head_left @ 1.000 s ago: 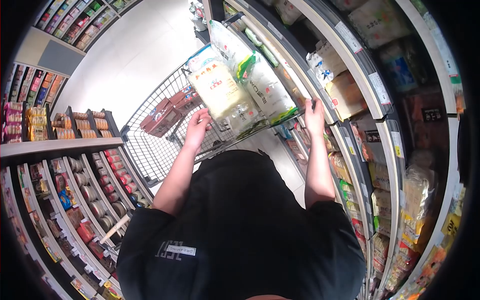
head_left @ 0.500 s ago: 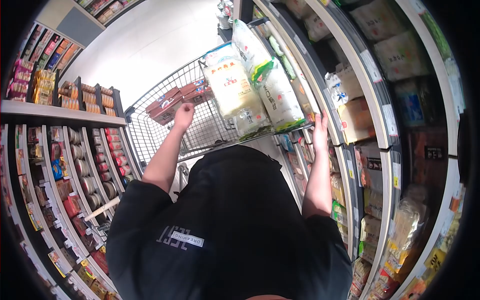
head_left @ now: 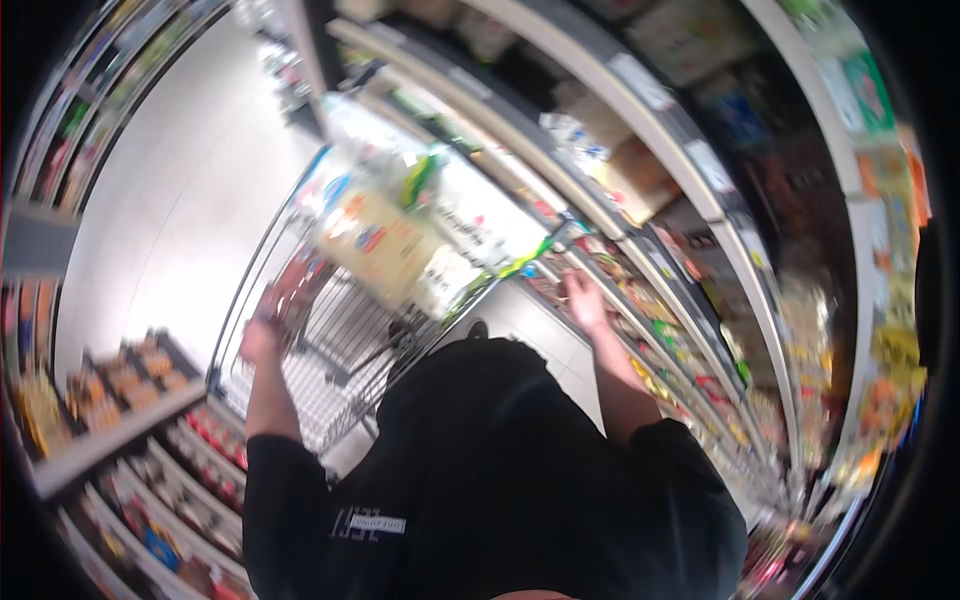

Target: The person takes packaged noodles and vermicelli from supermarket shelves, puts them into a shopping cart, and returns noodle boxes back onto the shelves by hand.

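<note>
Head view: a wire shopping cart (head_left: 345, 325) stands in front of the person, loaded mainly along its right side. The left hand (head_left: 262, 340) is at the cart's left side, nearest to the brown boxes (head_left: 297, 285); blur hides its grip, so I cannot tell whether it pinches a box, the rim or nothing. The right hand (head_left: 580, 297) is just beyond the cart's near right corner, its grip loosely spread, with nothing visible between the fingers.

A bulky cream-coloured bag (head_left: 375, 245) lies in the cart, right of the boxes, and white-and-green plastic bags (head_left: 485, 215) are heaped beyond it, against the cart's right side. The stocked shelf (head_left: 650, 190) runs close along that side. If the cart swung right, I judge the bags could snag on the shelf edge, or the right hand could be caught between the two. A sharp turn could also tip the high-stacked bags over the rim.

Red and dark print marks the cream bag, too smeared to read, and no brand is legible. The shirt's pale patch (head_left: 378, 523) seems to say "DREAMING", upside down.
</note>
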